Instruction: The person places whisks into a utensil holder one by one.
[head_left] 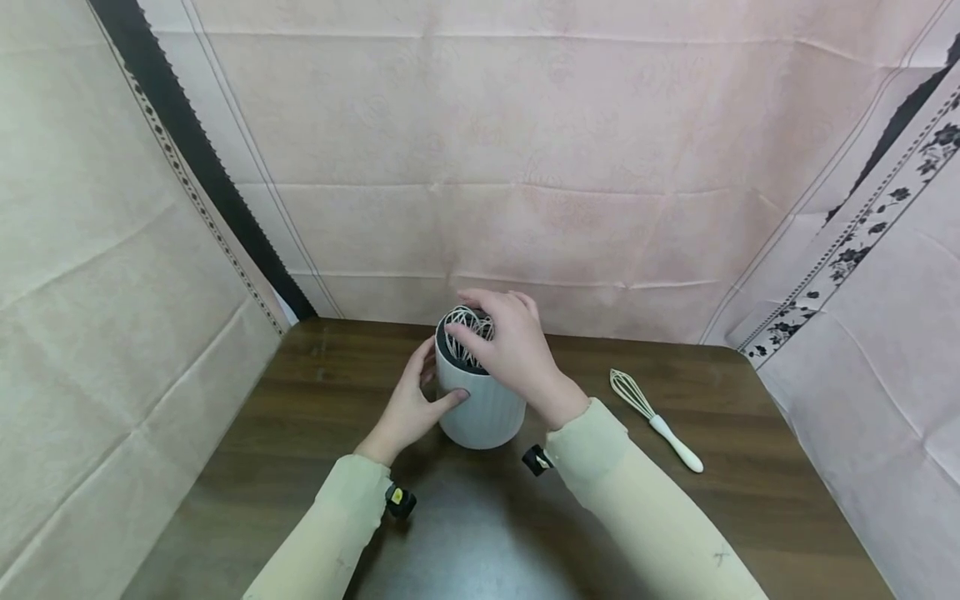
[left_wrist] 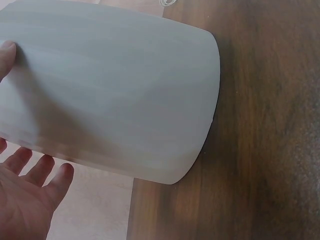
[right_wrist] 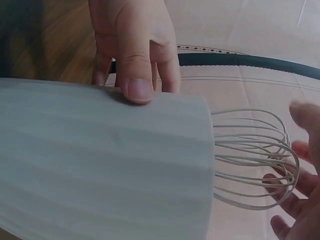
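Well, everything centres on the cup (head_left: 480, 417), upright on the table (head_left: 300, 467) between the two hands, white outside and dark within. Wire loops (right_wrist: 250, 159) poke from its mouth, under the right palm; whether they belong to one whisk or several, I can't make out. The left hand (head_left: 408, 408) grips the cup from its own side, thumb on the near wall, fingers round the far one. The right hand (head_left: 513, 342) arches over the loops, fingers spread and not clenched; I can't tell whether a fingertip touches wire.

To my eye, the step in hand is work at the mouth of the cup, putting in or taking out; the pose fits either. If the right hand means to take hold, it needs a light pinch, since such wire would likely flex; if it means to leave, it should lift without snagging a loop. Either way, the left should hold the cup firm.

Beyond the right wrist, on its outer side, a whisk (head_left: 655, 421) lies on the table, handle towards the person. Past both hands hangs a pale cloth (head_left: 487, 125).
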